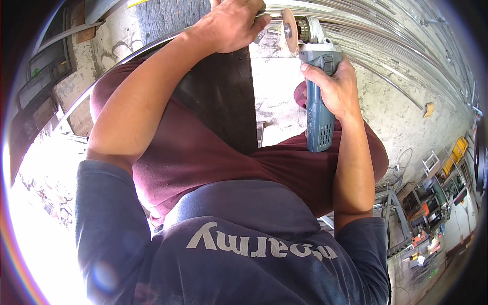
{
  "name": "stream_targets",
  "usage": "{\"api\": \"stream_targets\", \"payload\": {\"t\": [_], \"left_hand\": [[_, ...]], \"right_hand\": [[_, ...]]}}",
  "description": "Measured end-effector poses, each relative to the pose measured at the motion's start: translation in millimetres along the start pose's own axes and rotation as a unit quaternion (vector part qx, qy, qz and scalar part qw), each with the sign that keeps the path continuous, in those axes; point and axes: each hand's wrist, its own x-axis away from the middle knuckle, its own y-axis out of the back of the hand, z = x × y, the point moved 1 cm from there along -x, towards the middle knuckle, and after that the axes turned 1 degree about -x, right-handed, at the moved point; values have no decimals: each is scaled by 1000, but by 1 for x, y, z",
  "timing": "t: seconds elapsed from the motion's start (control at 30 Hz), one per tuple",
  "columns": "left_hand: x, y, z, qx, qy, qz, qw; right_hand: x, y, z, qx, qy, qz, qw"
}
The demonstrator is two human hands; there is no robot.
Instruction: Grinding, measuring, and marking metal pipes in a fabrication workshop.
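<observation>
My right hand (335,90) is wrapped round the blue-green body of an angle grinder (319,124), its thumb lying near the switch. The grinder's thin reddish-brown disc (290,35) stands on edge at the far end, with faint sparks beside it. To the left of the disc, my left hand (236,24) is closed round a thin metal tube (152,44) that runs off to the left. The disc is at or very near the tube, just right of my left fingers; exact contact I cannot make out.
A dark flat plank (223,96) lies between my legs, with a grey weathered board (165,20) beyond. Many long metal bars (386,30) lie at the far right. Tools and a yellow item (455,155) stand along the right side on the worn concrete floor (401,119).
</observation>
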Motion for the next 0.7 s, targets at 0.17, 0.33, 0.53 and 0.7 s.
{"api": "stream_targets", "payload": {"t": [0.17, 0.33, 0.53, 0.7], "left_hand": [[-2, -2, 5, 9, -10, 40, 999], [-1, 0, 3, 2, 7, 22, 1000], [0, -1, 3, 14, -6, -12, 1000], [0, -2, 1, 8, 7, -28, 1000]], "right_hand": [[1, -1, 2, -5, 4, 0, 1000], [0, -1, 3, -14, -7, 11, 1000], [-1, -1, 0, -12, -2, 7, 1000], [-2, -1, -1, -17, 1, 4, 1000]]}}
